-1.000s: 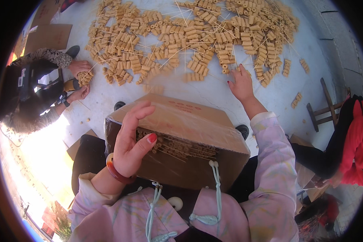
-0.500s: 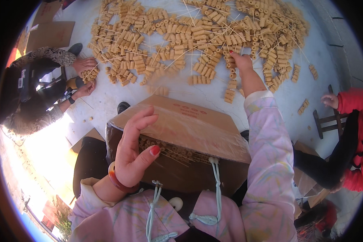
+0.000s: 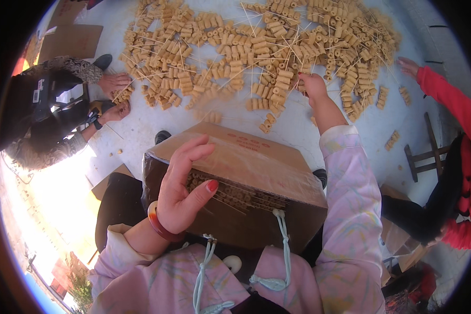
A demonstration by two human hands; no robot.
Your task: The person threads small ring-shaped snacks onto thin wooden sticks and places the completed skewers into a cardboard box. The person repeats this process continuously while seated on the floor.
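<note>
My right hand (image 3: 314, 88) is stretched out to the near edge of a big heap of skewers (image 3: 235, 47), thin sticks threaded with short tan tubular pieces. Its thumb and fingers are pinched on a thin stick, and a row of tan pieces (image 3: 280, 86) hangs just left of the fingertips. My left hand (image 3: 186, 186) is raised with fingers spread and holds nothing. It hovers at the mouth of a cardboard box (image 3: 256, 157) that lies open toward me. Inside the box, stacked skewers (image 3: 230, 196) show partly, with the rest in shadow.
At the left, a person's hands (image 3: 115, 86) handle skewers. On the right, a person in a red sleeve (image 3: 450, 99) reaches toward the heap, near a dark wooden stool (image 3: 429, 154). Loose skewers (image 3: 392, 140) lie on the pale floor. More cardboard (image 3: 70, 42) stands at far left.
The row of pieces by my right hand has swung left. My left hand has shifted slightly right, still spread. The red-sleeved arm has stretched farther toward the heap.
</note>
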